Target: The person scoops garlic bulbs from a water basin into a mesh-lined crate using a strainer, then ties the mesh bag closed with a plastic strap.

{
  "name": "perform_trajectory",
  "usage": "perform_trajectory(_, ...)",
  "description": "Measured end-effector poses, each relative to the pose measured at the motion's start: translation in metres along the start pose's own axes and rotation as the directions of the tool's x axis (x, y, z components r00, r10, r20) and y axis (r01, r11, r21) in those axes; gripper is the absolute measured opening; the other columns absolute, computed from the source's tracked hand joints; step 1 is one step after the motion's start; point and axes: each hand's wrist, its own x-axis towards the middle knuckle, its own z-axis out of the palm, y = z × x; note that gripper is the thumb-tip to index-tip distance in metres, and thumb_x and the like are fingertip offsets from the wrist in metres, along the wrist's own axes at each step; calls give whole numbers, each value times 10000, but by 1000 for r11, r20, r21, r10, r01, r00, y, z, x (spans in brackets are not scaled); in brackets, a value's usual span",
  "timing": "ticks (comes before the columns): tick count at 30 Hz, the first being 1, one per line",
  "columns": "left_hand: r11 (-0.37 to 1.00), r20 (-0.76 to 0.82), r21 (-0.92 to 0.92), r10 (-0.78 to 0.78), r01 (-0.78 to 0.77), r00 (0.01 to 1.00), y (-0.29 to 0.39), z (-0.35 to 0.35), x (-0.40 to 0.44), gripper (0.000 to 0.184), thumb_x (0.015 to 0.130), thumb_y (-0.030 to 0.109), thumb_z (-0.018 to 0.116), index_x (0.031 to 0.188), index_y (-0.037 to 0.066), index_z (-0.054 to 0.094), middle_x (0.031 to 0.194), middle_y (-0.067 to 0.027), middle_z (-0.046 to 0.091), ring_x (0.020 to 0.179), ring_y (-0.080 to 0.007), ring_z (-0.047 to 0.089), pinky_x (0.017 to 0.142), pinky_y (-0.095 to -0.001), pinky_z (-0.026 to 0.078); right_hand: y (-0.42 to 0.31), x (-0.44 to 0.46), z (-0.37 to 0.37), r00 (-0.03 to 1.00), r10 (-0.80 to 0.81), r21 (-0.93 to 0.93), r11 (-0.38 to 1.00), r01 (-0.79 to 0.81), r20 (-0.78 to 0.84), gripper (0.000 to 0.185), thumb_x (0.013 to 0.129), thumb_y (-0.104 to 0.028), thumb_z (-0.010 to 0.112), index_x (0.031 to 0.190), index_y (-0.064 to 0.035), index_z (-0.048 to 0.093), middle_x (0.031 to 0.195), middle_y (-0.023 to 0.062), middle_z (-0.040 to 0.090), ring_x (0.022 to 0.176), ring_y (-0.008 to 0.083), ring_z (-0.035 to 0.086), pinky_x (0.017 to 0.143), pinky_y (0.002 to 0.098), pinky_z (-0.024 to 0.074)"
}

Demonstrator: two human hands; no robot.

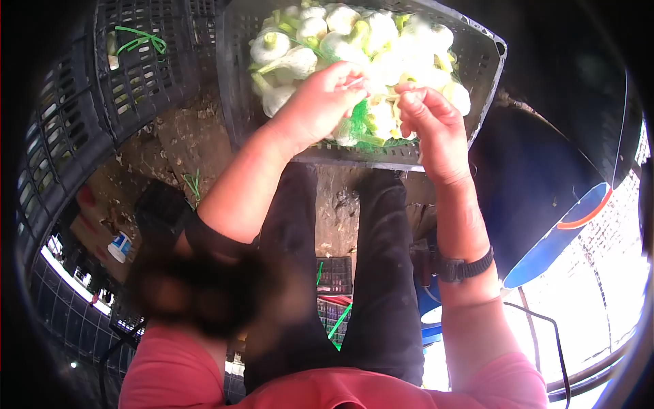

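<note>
A black plastic crate in front of me holds many white garlic bulbs with pale green stems. Green mesh netting lies among them, bunched just below my fingers. Over the crate, my left hand is closed, its fingers curled near the netting; a thin pale bit shows at the fingertips, too small to name. To its right, my right hand pinches thumb and forefinger together above the bulbs. Glare washes out the garlic between the hands, so what this pinch holds cannot be made out.
Tall black slatted crates stand at the left, with a green tie on one. A blue container with an orange rim is at the right. Below are a dirty floor, a small black crate and a white-and-blue cup.
</note>
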Motion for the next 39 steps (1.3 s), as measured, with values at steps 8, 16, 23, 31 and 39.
perform_trajectory(8, 882, 34, 431, 195, -190, 980, 2, 0, 1, 165, 916, 126, 502, 966, 4, 600, 791, -19, 572, 735, -77, 511, 680, -244, 442, -26, 20, 28, 973, -129, -230, 958, 173, 194, 270, 882, -278, 568, 946, -26, 642, 691, -3, 605, 599, 66, 503, 560, 211, 428)
perform_trajectory(16, 992, -25, 78, 100, -98, 995, -11, -7, 12, 44, 898, 78, 487, 916, 39, 477, 742, -5, 532, 631, -66, 474, 566, -202, 403, 6, 18, 28, 951, -244, -588, 748, 308, 187, 96, 807, -73, 631, 870, -2, 616, 764, 74, 669, 676, 100, 630, 619, 234, 489)
perform_trajectory(23, 989, -70, -55, -142, 138, 987, 5, -6, 8, 137, 851, 69, 559, 975, 14, 543, 762, -16, 563, 616, -74, 508, 560, -194, 410, 33, 6, 34, 947, -307, -420, 875, 243, -91, 54, 783, -33, 659, 777, -4, 614, 705, 18, 635, 633, 47, 562, 597, 207, 462)
perform_trajectory(31, 985, 76, -42, -163, 167, 984, 4, -23, 13, 162, 816, 44, 589, 967, 4, 548, 827, -39, 592, 704, -75, 551, 628, -195, 445, 37, 3, 27, 956, -292, -429, 868, 252, -28, 68, 774, -31, 664, 758, -18, 600, 690, 0, 592, 618, 42, 531, 579, 205, 444)
perform_trajectory(39, 997, -35, 4, 74, -74, 997, -8, -11, 13, 108, 794, -22, 573, 884, 18, 530, 842, -41, 592, 793, -100, 573, 680, -246, 471, 24, 15, 13, 835, -441, -711, 466, 527, 329, 41, 747, -40, 621, 787, -42, 620, 674, 48, 569, 610, 134, 580, 579, 281, 464)
